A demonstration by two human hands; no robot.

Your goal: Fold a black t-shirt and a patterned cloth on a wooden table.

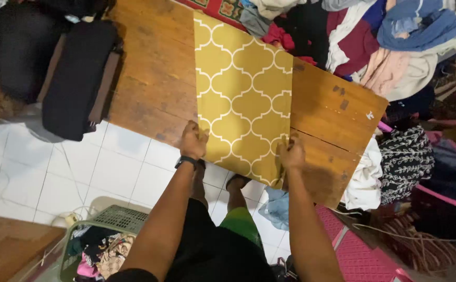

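Observation:
A mustard-yellow cloth (243, 94) with a white lattice pattern lies folded in a long strip across a wooden table (155, 78). My left hand (193, 140) pinches its near left corner at the table's front edge. My right hand (291, 154) grips the near right corner. Both fists are closed on the fabric, and the strip's near end hangs slightly over the edge. A dark band circles my left wrist.
A heap of mixed clothes (374, 42) lies beyond and right of the table. A black bag (76, 78) rests on the table's left end. A green laundry basket (102, 235) with clothes stands on the white tiled floor at lower left. Pink mat (358, 250) at lower right.

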